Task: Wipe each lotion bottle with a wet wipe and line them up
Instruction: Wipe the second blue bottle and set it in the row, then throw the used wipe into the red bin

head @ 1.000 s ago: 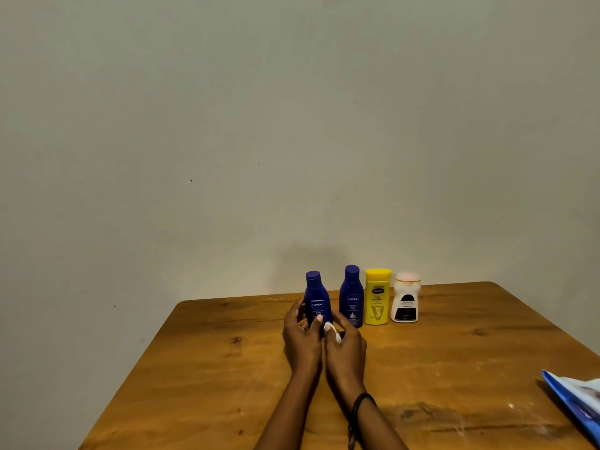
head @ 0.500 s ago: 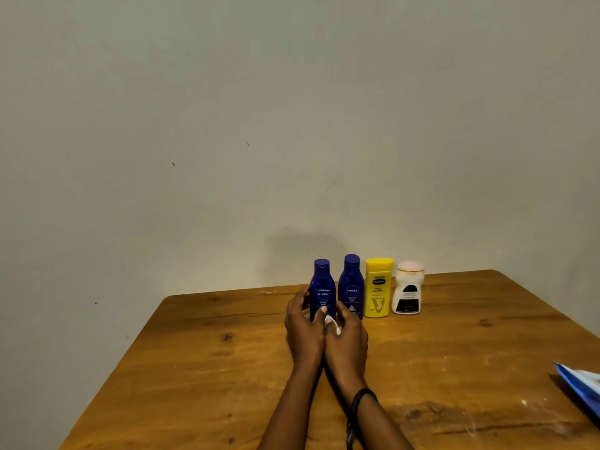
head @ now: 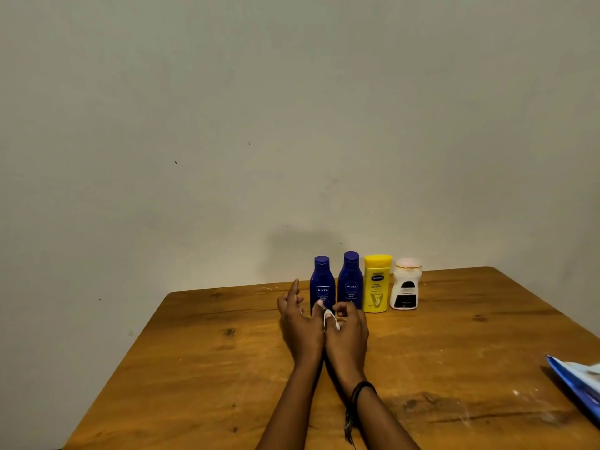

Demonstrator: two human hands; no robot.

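Lotion bottles [head: 377, 284], four, table [head: 194, 352] far edge: line-up step. Left hand [head: 300, 323] spread; right hand [head: 349, 332] pinches wet wipe [head: 329, 318]. Next: withdraw cleanly.

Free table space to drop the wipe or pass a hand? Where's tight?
Free: table left of the left hand and left blue bottle; also the stretch between white bottle and blue packet at the right edge. Crowded: the far row, second blue bottle and yellow bottle packed close, both hands just before it, right hand pinching the wet wipe.
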